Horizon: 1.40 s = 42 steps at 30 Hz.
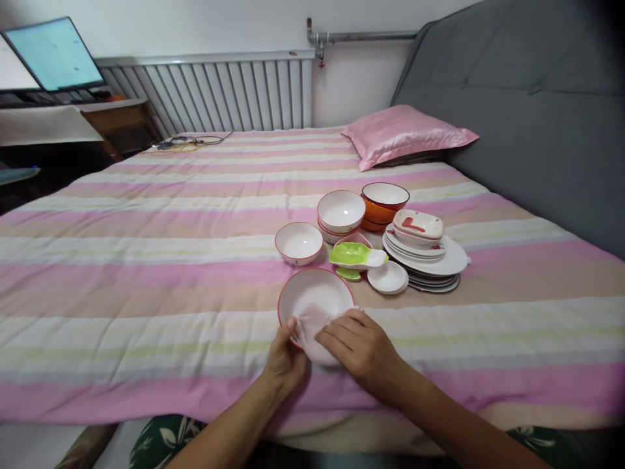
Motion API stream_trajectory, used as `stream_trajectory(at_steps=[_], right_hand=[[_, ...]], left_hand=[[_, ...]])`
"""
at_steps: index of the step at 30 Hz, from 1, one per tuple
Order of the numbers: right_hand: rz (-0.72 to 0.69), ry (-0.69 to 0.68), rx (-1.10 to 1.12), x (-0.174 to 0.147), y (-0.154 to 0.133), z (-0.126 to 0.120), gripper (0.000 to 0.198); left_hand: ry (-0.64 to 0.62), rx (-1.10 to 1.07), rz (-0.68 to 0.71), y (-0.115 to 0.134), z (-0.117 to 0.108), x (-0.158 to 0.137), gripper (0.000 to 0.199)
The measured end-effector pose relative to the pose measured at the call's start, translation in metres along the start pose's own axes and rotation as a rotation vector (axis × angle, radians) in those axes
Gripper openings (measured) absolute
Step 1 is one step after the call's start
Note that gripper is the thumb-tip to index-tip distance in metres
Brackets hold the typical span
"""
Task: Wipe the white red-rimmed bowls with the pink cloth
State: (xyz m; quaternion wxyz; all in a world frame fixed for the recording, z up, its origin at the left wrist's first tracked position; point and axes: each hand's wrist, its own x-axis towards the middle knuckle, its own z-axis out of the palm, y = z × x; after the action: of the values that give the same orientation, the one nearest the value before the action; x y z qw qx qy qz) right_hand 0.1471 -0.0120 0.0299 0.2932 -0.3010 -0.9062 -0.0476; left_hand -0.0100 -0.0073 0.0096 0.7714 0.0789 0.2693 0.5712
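Observation:
My left hand [288, 355] grips the near left rim of a white bowl [312, 290] with a red edge, thumb over the rim. The bowl tilts toward me above the striped bedspread. A pale pink cloth [312, 326] lies over its near side. My right hand [359, 348] presses that cloth against the bowl's near right rim, fingers bent over it. Just beyond stands another red-rimmed white bowl [299, 242]. Closest on the right are a green and white leaf-shaped dish [355, 254] and a small white dish [387, 278].
Stacked red-rimmed bowls [340, 210], orange bowls [378, 213] and a pile of plates [452, 257] topped by rectangular dishes [418, 225] stand beyond my right hand. Farther back are a pink pillow [407, 133], grey headboard [532, 111], cables [190, 142] and a radiator [215, 91].

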Motion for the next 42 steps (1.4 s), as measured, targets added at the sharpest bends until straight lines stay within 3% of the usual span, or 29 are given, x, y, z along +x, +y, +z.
stream_trajectory(at_steps=[5, 8, 12, 19, 30, 36, 39, 42], right_hand=[[0.116, 0.07, 0.012, 0.001, -0.01, 0.001, 0.028], [0.14, 0.071, 0.023, 0.001, -0.012, 0.003, 0.031], [0.122, 0.013, 0.084, -0.001, -0.011, 0.005, 0.028], [0.03, -0.089, 0.13, -0.009, 0.006, -0.002, 0.027], [-0.022, -0.029, -0.057, -0.017, 0.028, -0.009, 0.023], [0.065, -0.123, 0.001, -0.015, 0.014, -0.005, 0.032], [0.039, -0.102, 0.015, -0.011, 0.001, -0.001, 0.042], [0.032, -0.089, 0.028, -0.01, -0.006, 0.007, 0.039]], left_hand=[[-0.071, -0.026, 0.047, -0.008, 0.007, -0.005, 0.034], [-0.033, -0.004, 0.049, -0.012, 0.013, -0.007, 0.031], [0.033, 0.019, 0.035, -0.009, 0.014, -0.006, 0.028], [0.029, 0.103, 0.034, -0.003, 0.014, -0.004, 0.018], [0.012, 0.288, 0.029, 0.007, 0.01, -0.002, 0.032], [-0.006, 0.317, 0.072, 0.0, 0.007, -0.001, 0.027], [-0.009, 0.335, 0.094, -0.003, 0.008, -0.003, 0.025], [-0.029, 0.356, 0.098, -0.004, 0.009, -0.005, 0.03]])
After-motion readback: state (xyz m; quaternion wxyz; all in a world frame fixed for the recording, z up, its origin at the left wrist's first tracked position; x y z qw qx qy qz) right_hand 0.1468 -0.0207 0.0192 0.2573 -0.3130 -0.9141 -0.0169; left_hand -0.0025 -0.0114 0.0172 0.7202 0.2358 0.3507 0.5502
